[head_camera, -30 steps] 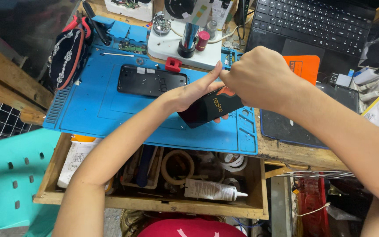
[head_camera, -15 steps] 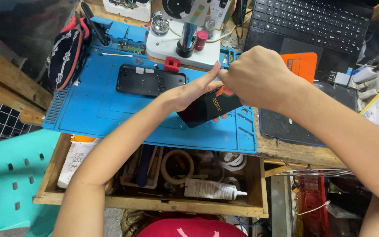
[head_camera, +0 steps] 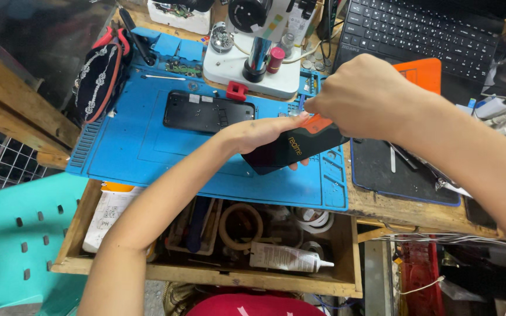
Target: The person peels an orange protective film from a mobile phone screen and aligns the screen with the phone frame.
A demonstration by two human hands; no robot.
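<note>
Far left: a teal plastic chair below the counter, and a dark pouch with red trim lying at the edge of the blue work mat. Below the mat, an open wooden drawer crowded with bits: a white carton, a ring of tape, a white glue tube. On the mat, a black phone frame lying flat, just beside a small red block. Behind it, a white microscope base. Centre: left hand with fingers stretched along the upper edge of a dark phone back cover, gripping it (thumb tucked beneath, only its tip showing) and keeping it tilted just above the mat. Right hand clenched above the cover's upper right end; whatever sits inside that fist hidden, though a thin blue tip pokes out on its left side. Further right: an orange card, a black laptop keyboard, then a dark mat carrying 1 pair of tweezers.
</note>
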